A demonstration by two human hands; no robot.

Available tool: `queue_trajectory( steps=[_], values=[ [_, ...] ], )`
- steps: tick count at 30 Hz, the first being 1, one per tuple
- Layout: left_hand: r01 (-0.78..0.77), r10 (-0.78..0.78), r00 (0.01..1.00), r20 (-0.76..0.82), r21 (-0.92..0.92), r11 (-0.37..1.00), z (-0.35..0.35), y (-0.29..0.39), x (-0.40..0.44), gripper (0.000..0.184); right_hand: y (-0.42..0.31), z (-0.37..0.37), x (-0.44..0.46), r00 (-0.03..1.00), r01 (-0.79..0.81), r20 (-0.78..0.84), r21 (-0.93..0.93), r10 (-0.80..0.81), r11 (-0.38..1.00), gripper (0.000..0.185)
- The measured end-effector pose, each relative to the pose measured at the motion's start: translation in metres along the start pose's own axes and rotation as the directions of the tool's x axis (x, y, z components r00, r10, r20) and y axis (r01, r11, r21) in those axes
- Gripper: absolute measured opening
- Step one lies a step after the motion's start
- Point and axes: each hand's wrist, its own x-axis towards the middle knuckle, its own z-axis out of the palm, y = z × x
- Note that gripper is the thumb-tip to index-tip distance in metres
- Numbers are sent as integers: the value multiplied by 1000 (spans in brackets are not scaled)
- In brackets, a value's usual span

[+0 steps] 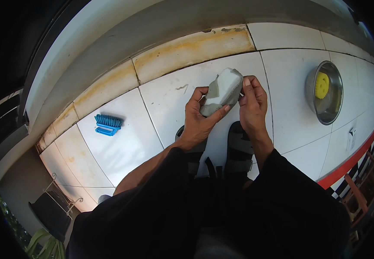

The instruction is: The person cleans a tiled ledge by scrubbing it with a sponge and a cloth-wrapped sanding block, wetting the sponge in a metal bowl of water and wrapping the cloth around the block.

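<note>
A grey block with a smooth white face (228, 86) is held up over the tiled floor; its exact kind I cannot make out. My left hand (197, 118) wraps around its lower left side, with the thumb along the bottom edge. At the upper right edge, my right hand (254, 101) pinches with thumb and curled fingers against the block. Part of the block's underside is hidden by the fingers. Below the hands, dark sandals (238, 144) are on my feet.
On the tiles at left lies a blue scrubbing brush (107, 124), bristles up. To the right stands a metal bowl (336, 93) with a yellow sponge (321, 85) in it. A red edge (346, 151) borders the floor at right. A black plant pot (51, 213) is at lower left.
</note>
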Motion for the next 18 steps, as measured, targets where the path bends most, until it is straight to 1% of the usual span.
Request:
queue_trajectory(
  steps=[2, 3, 4, 5, 6, 7, 8, 9, 10, 11, 12, 14, 18],
  values=[
    [-33, 33, 998, -46, 4, 999, -3, -8, -3, 43, 3, 2, -2, 983, -184, 52, 192, 177, 964, 24],
    [-30, 30, 999, -44, 4, 1000, -5, -11, -4, 43, 0, 1, -2, 983, -184, 49, 193, 178, 964, 24],
    [-56, 64, 995, -83, 91, 994, -7, -12, -4, 45, -10, 3, -1, 994, -105, 37, 25, 104, 994, 26],
    [-79, 102, 988, -120, 178, 981, -9, -12, -4, 47, -20, 5, 1, 999, -24, 40, -145, 30, 989, 29],
    [-80, 103, 987, -122, 179, 981, -12, -13, -5, 47, -26, 7, 2, 997, 77, -1, -192, -79, 978, 29],
    [-112, 163, 979, -126, 336, 935, -16, -13, -5, 50, -29, 6, 5, 997, 77, 1, -192, -78, 978, 29],
    [-138, 221, 968, -120, 483, 865, -18, -14, -6, 52, -33, 1, 8, 990, 135, 83, -294, -116, 946, 28],
    [-138, 220, 968, -120, 481, 866, -18, -14, -7, 52, -37, -1, 10, 976, 198, 167, -388, -143, 900, 27],
    [-146, 240, 963, -119, 519, 842, -18, -13, -8, 54, -43, 1, 12, 978, 193, 157, -433, -137, 880, 19],
    [-154, 259, 959, -115, 557, 816, -17, -12, -8, 56, -45, 1, 12, 979, 192, 153, -436, -137, 879, 19],
    [-154, 257, 960, -113, 555, 817, -15, -12, -8, 56, -47, 1, 12, 977, 198, 165, -457, -135, 867, 17],
    [-200, 335, 937, -103, 627, 753, -13, -12, -8, 53, -46, 1, 11, 975, 202, 177, -479, -132, 854, 15],
    [-220, 364, 927, -90, 656, 722, -11, -9, -7, 55, -37, -2, 8, 970, 236, 173, -478, -173, 846, 12]
  ],
)
